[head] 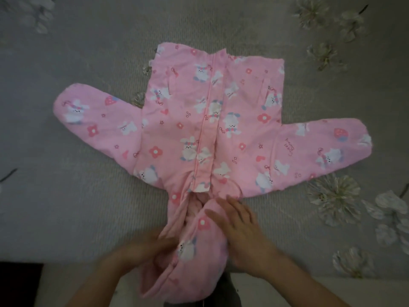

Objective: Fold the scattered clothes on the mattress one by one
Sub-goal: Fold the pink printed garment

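Head cam, so just the one view. The background is a grey mattress [88, 207] with a ribbed cover and pale flower prints [334, 193] scattered round the edges, mostly on the right. There's a dark patch [20, 284] in the bottom left corner, can't tell what that is.

Smack in the middle lies a pink padded jacket [212, 120] with bunnies, flowers and strawberries on it. It lies flat with the front up and the closed zip strip [208, 134] running down the centre. One sleeve [97, 120] sticks out to the left, the other sleeve [321, 151] out to the right, and the hem is on the far side. The hood [194, 251] is on the near end and hangs over the mattress edge towards the person.

Both hands are on the hood. The right hand [241, 231] lies flat on its right side, fingers straight and spread, pressing and not gripping. The left hand [146, 247] is against the hood's left edge, but it's blurry, so I honestly can't tell if it's pinching the fabric or just touching it.
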